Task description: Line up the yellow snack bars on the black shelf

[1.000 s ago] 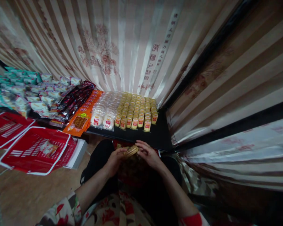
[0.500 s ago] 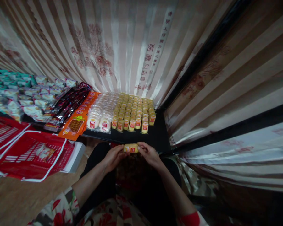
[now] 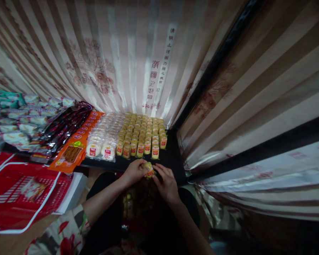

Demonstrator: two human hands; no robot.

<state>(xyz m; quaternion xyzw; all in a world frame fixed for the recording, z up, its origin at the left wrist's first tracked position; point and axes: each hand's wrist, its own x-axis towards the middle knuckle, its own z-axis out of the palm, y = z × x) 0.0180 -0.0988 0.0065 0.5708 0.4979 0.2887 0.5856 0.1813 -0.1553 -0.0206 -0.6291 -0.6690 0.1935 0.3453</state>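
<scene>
A small yellow wrapped snack cake with a red label sits in my left hand, pinched between thumb and fingers, its end facing me. My right hand is close at its right side, thumb and forefinger parted around that edge; whether the fingertips touch the wrapper I cannot tell. Just beyond my hands, rows of matching yellow snack cakes stand packed together on a black table. To their left are rows of clear-wrapped round white crackers with red labels.
Orange snack packets, dark shiny packets and white-and-green packets lie further left. Red bags and a white box are at lower left. A pleated curtain hangs behind; dim yellow packets show between my knees.
The snack cake has turned from lying crosswise between both hands to pointing end-on. My right hand's fingers have spread from its end. The view has shifted somewhat right and up.
</scene>
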